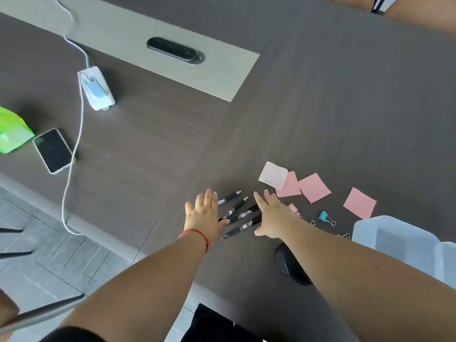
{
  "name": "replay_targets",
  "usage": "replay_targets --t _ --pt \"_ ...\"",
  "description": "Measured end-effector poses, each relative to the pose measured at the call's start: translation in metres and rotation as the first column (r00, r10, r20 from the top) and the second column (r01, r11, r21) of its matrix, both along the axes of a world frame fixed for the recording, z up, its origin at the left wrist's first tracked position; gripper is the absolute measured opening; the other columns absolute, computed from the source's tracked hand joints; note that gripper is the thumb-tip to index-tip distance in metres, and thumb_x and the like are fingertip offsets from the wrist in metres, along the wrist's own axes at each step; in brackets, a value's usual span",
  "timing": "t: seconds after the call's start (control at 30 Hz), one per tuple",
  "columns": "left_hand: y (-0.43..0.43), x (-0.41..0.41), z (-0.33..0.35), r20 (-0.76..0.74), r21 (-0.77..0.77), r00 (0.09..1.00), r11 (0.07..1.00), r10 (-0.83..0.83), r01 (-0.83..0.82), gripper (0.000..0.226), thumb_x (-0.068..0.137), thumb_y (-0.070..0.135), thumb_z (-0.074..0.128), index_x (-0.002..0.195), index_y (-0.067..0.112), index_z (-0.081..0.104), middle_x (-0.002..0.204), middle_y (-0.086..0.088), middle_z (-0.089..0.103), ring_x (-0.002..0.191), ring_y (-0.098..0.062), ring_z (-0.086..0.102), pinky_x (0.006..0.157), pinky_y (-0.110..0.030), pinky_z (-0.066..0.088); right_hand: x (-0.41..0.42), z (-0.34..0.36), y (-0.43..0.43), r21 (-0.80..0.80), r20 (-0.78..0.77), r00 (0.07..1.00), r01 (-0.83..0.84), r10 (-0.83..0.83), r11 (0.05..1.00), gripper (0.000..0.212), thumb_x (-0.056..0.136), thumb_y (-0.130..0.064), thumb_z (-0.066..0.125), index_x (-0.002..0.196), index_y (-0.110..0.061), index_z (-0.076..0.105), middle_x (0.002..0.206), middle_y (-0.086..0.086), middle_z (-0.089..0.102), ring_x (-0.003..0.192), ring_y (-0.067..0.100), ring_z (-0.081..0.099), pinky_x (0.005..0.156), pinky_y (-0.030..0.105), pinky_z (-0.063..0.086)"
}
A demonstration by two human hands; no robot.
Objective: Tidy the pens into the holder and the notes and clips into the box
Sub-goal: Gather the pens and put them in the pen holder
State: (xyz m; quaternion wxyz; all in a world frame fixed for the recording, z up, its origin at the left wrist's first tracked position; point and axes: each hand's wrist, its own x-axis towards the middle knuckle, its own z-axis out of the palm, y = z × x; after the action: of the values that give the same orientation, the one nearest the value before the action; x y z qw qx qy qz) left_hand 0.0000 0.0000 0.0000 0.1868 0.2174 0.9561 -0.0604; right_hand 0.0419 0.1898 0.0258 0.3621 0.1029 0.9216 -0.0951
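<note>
Several black pens (240, 214) lie in a loose row on the dark table between my hands. My left hand (204, 215) lies flat and open at their left ends, a red string on its wrist. Flat and open too, my right hand (272, 215) rests at their right ends. Pink sticky notes (314, 187) and one white note (272, 175) lie just beyond. A pink clip (294, 209) and a blue clip (324, 216) sit to the right. The black pen holder (287, 264) is partly hidden under my right forearm. The translucent box (399, 239) stands at the right.
A phone (53, 150) lies at the left beside a green bag (11, 130). A white charger (96, 88) with its cable sits further back. A black cable port (174, 49) is set in the pale strip. Another person's arm (414, 13) shows at the top right.
</note>
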Motion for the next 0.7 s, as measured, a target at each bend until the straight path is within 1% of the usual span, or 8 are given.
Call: replay_targets --t 0.07,0.13,0.2,0.27,0.43,0.53,0.6,0.7 --pt "-0.003 0.000 -0.001 -0.028 0.041 1.000 0.999 0.011 -0.010 0.076 0.089 0.060 0.036 0.145 0.011 0.021 0.146 -0.004 0.030 0.128 -0.026 0.034 0.097 -0.041 0.036 -0.001 -0.005 -0.005 0.024 -0.009 0.998 -0.060 0.060 0.998 0.097 0.081 -0.026 0.069 0.151 -0.024 0.003 0.161 0.006 -0.002 0.148 0.026 0.004 0.112 0.048 0.030" --pt "-0.006 0.001 -0.008 -0.053 0.089 0.998 0.996 -0.015 0.020 0.069 0.090 0.057 0.039 0.141 0.013 0.029 0.138 -0.004 0.036 0.121 -0.026 0.039 0.092 -0.039 0.038 0.000 -0.009 -0.012 0.077 -0.066 0.990 -0.123 0.128 0.989 0.075 0.082 -0.017 0.064 0.146 -0.018 0.023 0.157 0.007 0.019 0.144 0.029 0.019 0.106 0.045 0.036" --pt "-0.005 0.000 -0.011 -0.024 0.090 0.999 0.996 -0.025 0.027 0.061 0.091 0.053 0.041 0.137 0.014 0.033 0.133 -0.004 0.040 0.117 -0.026 0.042 0.090 -0.038 0.040 0.000 -0.007 -0.017 0.141 -0.147 0.970 -0.174 0.194 0.975 0.053 0.080 -0.009 0.059 0.129 -0.015 0.042 0.136 0.007 0.044 0.126 0.031 0.042 0.093 0.040 0.042" --pt "-0.007 -0.003 -0.012 0.001 0.077 0.999 0.997 -0.032 0.032 0.053 0.093 0.046 0.042 0.135 0.013 0.035 0.129 -0.004 0.041 0.116 -0.026 0.043 0.088 -0.038 0.042 0.000 -0.004 -0.020 0.214 -0.205 0.939 -0.232 0.276 0.949 0.040 0.078 -0.005 0.058 0.117 -0.012 0.050 0.118 0.008 0.053 0.108 0.030 0.052 0.084 0.037 0.042" --pt "-0.012 -0.004 -0.016 -0.067 0.039 0.997 0.999 -0.034 0.037 0.030 0.081 0.022 0.061 0.109 0.013 0.053 0.104 -0.004 0.053 0.092 -0.024 0.055 0.057 -0.032 0.036 0.002 -0.007 -0.023 0.293 -0.162 0.894 -0.360 0.417 0.886 0.030 0.079 -0.004 0.055 0.108 -0.011 0.055 0.107 0.008 0.060 0.100 0.030 0.056 0.083 0.038 0.038" --pt "-0.013 -0.006 -0.018 -0.041 0.000 0.997 0.998 -0.068 0.068 0.031 0.051 0.017 0.080 0.076 0.014 0.062 0.075 -0.002 0.058 0.064 -0.020 0.057 0.041 -0.025 0.028 0.008 -0.010 -0.025 0.301 -0.119 0.899 -0.372 0.421 0.878 0.030 0.079 -0.010 0.059 0.109 -0.011 0.054 0.107 0.007 0.061 0.100 0.029 0.058 0.084 0.040 0.038" --pt "-0.009 -0.010 -0.018 -0.082 0.038 0.993 0.995 -0.088 0.091 0.035 0.033 0.011 0.083 0.060 0.014 0.060 0.060 -0.003 0.055 0.048 -0.019 0.053 0.035 -0.019 0.023 0.012 -0.010 -0.026 0.303 -0.101 0.900 -0.379 0.424 0.875 0.029 0.081 -0.012 0.058 0.109 -0.010 0.054 0.107 0.008 0.062 0.100 0.029 0.058 0.085 0.040 0.038" --pt "-0.003 -0.011 -0.017 -0.111 0.074 0.990 0.992 -0.091 0.099 0.037 0.024 0.006 0.081 0.054 0.013 0.060 0.053 -0.004 0.053 0.041 -0.017 0.050 0.035 -0.016 0.020 0.017 -0.008 -0.027 0.307 -0.096 0.903 -0.375 0.420 0.875 0.028 0.082 -0.013 0.057 0.109 -0.009 0.054 0.108 0.009 0.061 0.100 0.029 0.057 0.084 0.041 0.037"
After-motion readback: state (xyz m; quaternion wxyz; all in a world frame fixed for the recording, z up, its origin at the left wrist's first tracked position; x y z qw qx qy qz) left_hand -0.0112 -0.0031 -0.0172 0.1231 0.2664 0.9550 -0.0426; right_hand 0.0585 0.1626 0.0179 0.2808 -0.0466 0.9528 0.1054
